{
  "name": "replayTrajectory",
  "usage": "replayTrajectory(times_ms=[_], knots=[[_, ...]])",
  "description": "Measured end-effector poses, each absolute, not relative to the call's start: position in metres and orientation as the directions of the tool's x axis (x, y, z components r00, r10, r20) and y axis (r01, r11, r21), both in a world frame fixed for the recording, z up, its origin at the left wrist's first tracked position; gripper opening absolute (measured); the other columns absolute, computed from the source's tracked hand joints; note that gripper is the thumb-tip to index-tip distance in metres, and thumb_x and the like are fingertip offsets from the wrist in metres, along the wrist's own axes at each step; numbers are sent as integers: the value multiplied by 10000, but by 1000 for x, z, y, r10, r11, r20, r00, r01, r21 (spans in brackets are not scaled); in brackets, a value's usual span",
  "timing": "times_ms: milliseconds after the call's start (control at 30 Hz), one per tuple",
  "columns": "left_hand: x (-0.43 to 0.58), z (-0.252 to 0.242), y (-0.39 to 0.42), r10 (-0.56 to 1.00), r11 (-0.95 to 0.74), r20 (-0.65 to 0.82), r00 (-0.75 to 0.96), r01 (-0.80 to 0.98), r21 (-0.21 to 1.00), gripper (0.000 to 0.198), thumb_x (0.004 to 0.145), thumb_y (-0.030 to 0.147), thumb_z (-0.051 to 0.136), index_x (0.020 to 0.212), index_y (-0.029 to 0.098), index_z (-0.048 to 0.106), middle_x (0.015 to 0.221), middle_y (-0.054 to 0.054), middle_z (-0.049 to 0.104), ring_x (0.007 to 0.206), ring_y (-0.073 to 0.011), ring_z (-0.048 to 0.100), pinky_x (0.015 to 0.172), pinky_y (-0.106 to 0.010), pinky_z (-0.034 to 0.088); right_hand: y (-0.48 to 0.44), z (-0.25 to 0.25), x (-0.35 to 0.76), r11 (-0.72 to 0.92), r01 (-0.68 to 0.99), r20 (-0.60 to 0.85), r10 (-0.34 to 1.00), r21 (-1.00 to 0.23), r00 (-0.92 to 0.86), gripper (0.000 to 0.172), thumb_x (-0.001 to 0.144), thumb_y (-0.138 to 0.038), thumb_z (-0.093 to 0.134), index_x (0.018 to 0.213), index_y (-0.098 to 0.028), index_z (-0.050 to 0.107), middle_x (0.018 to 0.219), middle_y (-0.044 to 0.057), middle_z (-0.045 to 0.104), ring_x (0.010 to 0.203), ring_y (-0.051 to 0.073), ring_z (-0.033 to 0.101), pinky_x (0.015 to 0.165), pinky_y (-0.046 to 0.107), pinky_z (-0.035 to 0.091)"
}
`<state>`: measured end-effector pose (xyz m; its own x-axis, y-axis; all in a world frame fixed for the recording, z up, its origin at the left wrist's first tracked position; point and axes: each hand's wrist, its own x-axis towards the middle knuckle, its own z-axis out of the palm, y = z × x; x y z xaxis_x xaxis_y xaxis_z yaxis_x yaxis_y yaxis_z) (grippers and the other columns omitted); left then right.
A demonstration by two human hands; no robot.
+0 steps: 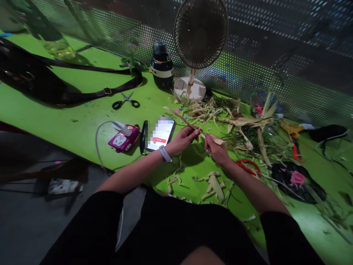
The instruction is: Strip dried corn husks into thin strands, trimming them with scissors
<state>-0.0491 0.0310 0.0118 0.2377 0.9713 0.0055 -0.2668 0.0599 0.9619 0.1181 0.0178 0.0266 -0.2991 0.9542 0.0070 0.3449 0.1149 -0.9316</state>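
Note:
Over the green table, both hands are close together on a pale, dry husk strip (pixel 178 115). My left hand (pixel 185 139), with a light watch band on the wrist, pinches it, and one length sticks out to the upper left. My right hand (pixel 216 149) is closed on the strip's other part, with a broader pale flap (pixel 219 141) showing above the fingers. The fingertips nearly meet, and the exact grip is partly hidden. Just left of my left hand lies a lit phone (pixel 161 134). Loose husk pieces (pixel 215 186) lie below the hands.
Behind the hands stand a fan (pixel 190 90) and a dark bottle (pixel 162 73). Open scissors (pixel 126 101), a purple power socket (pixel 124 140) and a black bag (pixel 35 77) are at left. At right are a husk heap (pixel 248 123), red ring-shaped handles (pixel 249 165) and a black dish (pixel 284 187).

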Motion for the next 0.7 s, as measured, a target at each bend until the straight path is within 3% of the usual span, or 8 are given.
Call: replayTrajectory(times_ms=[233,300,367,433,533,633,700], knots=[[-53,10,33,963,81,9,269,-322,943,398,683,462,770,875,142,633,727,6,598,626,-78,505,605,-209,399,14,36,116,437,533,207,876,-725,-436,424,926,-525,382,613,-238,382,544,-9,405,515,145,384,577,316,345],[-56,12,32,947,112,-9,320,-303,946,366,699,448,757,859,141,639,708,15,574,609,-70,483,588,-202,379,16,52,124,535,537,186,800,-652,-571,361,890,-467,478,622,-229,434,587,13,478,551,152,421,603,320,368],[-60,15,32,917,140,-27,398,-259,956,346,729,451,729,853,138,647,642,31,522,560,-60,434,533,-196,324,16,75,140,591,513,93,707,-623,-701,176,824,-373,608,762,-216,560,730,42,600,641,171,516,641,322,414],[-62,19,30,867,163,-47,496,-194,967,334,767,456,695,850,134,653,597,39,476,529,-59,397,497,-200,273,18,97,160,552,478,92,714,-684,-694,159,796,-289,654,937,-226,618,896,59,660,818,209,602,750,351,464],[-61,26,24,754,180,-79,653,-90,979,338,793,462,672,795,125,651,589,34,466,522,-59,384,487,-205,262,27,112,182,408,413,189,859,-815,-475,189,867,-324,588,1018,-237,661,983,68,683,942,239,625,866,413,474],[-59,29,20,665,192,-80,742,-67,979,352,781,476,683,781,125,662,580,32,473,508,-54,375,477,-203,263,40,96,177,241,394,-17,836,-887,-548,317,906,-462,524,963,-222,723,1029,66,713,1030,239,627,981,439,437],[-58,28,19,622,206,-75,779,-71,976,357,776,490,685,807,134,684,567,31,484,491,-55,379,468,-205,273,43,77,162,100,322,-145,741,-941,-656,375,877,-523,554,1040,-226,716,1114,61,701,1127,232,597,1033,429,413]])
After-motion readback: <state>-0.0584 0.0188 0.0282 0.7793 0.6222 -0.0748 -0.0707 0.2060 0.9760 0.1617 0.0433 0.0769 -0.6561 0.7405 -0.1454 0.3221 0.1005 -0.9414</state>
